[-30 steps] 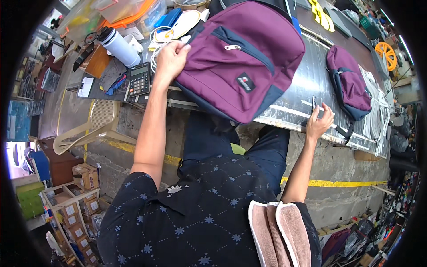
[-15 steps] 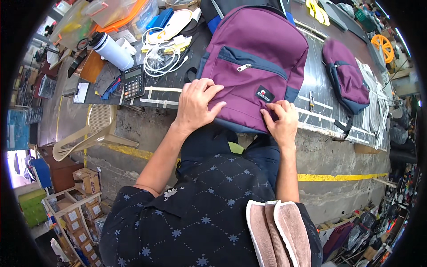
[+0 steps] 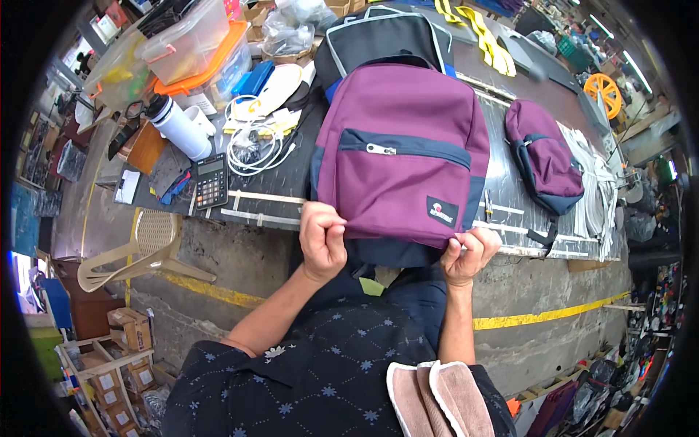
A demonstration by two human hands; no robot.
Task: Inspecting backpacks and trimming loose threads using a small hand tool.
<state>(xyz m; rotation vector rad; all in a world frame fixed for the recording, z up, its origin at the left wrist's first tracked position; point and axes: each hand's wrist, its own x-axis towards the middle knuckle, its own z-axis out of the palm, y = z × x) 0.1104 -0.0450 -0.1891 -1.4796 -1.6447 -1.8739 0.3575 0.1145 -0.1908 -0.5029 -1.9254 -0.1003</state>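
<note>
A purple and navy backpack [image 3: 397, 109] lies at the near edge of the table, its front pocket facing up. Across the pocket runs a navy band with a zipper pull, and a dark label sits at its lower right. My left hand [image 3: 322, 242] pinches the pocket's lower left corner, fingers closed on the purple fabric. At the lower right corner, my right hand [image 3: 471, 255] grips the fabric between thumb and fingers. The purple cloth is stretched between both hands, with the navy base hanging below it.
A smaller purple and navy bag [image 3: 542, 156] lies to the right beside white straps [image 3: 591, 182]. On the left are a calculator [image 3: 212, 182], a white bottle [image 3: 178, 127], a coiled white cable [image 3: 251, 149] and plastic boxes [image 3: 193, 44]. A beige chair [image 3: 149, 240] stands below.
My left hand has gone from lying loosely spread on the pocket to pinching its lower left corner. The right hand now grips the opposite corner, and the pocket front is pulled smoother.
</note>
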